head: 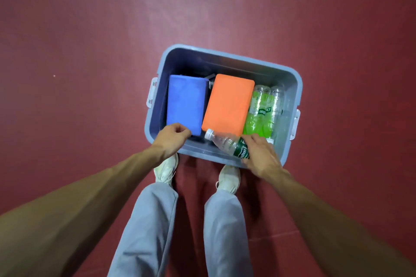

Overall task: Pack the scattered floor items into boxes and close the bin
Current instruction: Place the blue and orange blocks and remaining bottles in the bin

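An open grey-blue plastic bin (227, 55) stands on the red floor in front of my feet. Inside it lie a blue foam block (185, 103) on the left, an orange foam block (227, 103) in the middle, and bottles of green drink (258, 110) on the right. My right hand (262, 156) grips a clear water bottle (225, 143) with a green label, held over the bin's near edge with its white cap pointing left. My left hand (173, 137) rests at the near corner of the blue block, fingers curled against it.
White latches (152, 92) sit on the bin's left and right sides. A small dark object (210, 78) shows between the two blocks at the back. My white shoes (166, 168) touch the bin's near wall. Bare red floor surrounds the bin; no lid is in view.
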Available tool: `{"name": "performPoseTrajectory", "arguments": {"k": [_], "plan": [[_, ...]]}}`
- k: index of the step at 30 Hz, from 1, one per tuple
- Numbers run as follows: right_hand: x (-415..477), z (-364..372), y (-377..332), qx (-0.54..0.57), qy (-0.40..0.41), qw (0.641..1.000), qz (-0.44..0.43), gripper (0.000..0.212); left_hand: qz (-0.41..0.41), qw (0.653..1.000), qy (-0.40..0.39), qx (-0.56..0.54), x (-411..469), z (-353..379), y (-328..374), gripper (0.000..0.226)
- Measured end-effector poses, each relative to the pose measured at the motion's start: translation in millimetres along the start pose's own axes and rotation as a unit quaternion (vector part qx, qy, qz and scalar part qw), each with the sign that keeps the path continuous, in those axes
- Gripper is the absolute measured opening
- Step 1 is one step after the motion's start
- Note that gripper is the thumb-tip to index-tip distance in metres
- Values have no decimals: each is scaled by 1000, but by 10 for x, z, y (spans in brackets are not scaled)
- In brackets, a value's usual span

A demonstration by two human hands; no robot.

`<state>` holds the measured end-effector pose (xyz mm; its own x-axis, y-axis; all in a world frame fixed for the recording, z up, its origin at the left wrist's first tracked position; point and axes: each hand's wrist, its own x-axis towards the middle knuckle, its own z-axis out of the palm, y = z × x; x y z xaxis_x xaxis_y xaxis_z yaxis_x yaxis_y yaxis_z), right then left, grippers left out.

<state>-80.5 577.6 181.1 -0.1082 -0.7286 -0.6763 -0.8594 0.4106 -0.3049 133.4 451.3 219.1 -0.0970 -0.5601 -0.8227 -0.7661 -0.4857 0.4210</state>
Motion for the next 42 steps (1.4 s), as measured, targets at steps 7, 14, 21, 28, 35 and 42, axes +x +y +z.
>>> {"name": "performPoseTrajectory", "arguments": {"k": [7,14,21,28,35,42], "plan": [[672,568,-60,60,-31,997,47,84,-2,999,-7,42,781,102,-427,18],[527,738,248,179,72,961,199,61,-24,995,52,80,962,155,-692,16],[318,852,631,203,252,833,449,75,4,974,185,127,1079,108,-897,34],[522,1083,960,327,211,797,462,72,14,936,315,155,1289,52,-1131,70],[658,1222,1368,392,265,792,386,37,-19,957,289,29,1730,-161,-1226,39],[877,1344,1494,464,302,722,415,50,-15,944,291,153,1846,-208,-1315,41]]}}
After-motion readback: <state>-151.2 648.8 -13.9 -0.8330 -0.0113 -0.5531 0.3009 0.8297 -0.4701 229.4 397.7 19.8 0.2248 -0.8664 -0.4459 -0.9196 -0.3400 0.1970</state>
